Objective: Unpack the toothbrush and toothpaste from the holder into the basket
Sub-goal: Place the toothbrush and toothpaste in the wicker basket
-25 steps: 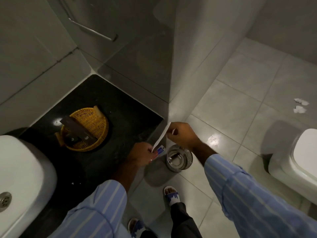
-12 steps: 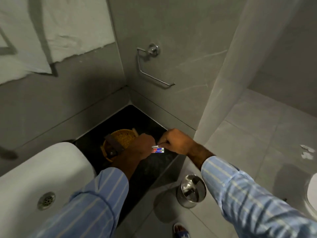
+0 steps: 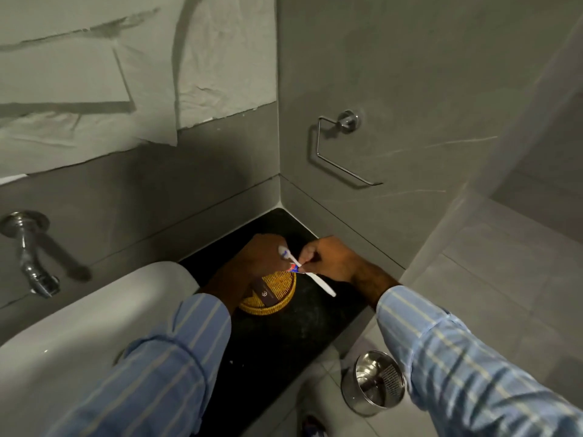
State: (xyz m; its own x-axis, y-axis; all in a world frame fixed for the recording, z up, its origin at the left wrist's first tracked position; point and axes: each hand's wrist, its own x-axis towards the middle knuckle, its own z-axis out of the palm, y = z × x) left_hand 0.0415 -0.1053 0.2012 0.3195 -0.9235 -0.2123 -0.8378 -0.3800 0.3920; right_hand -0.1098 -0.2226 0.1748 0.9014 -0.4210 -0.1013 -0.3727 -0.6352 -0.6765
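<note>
A round yellow wicker basket [image 3: 282,290] sits on the black counter [image 3: 284,339] with a dark brown box [image 3: 264,293] lying in it. Both my hands meet just above the basket's far rim. My right hand [image 3: 329,260] pinches a white toothbrush [image 3: 320,282] near its middle; its head points up-left against my left hand and its handle slants down-right over the counter. My left hand [image 3: 262,257] grips a small red-and-blue toothpaste tube [image 3: 294,268] right where the two hands touch. No holder or wrapper shows.
A white sink basin [image 3: 79,326] fills the lower left, with a metal tap [image 3: 31,257] on the wall above it. A chrome towel ring [image 3: 344,146] hangs on the right wall. On the floor tiles stands a steel bin [image 3: 375,383].
My view has lifted from the floor to the counter corner. Both hands have moved from above the steel bin to over the basket, and the bare white toothbrush now shows between them.
</note>
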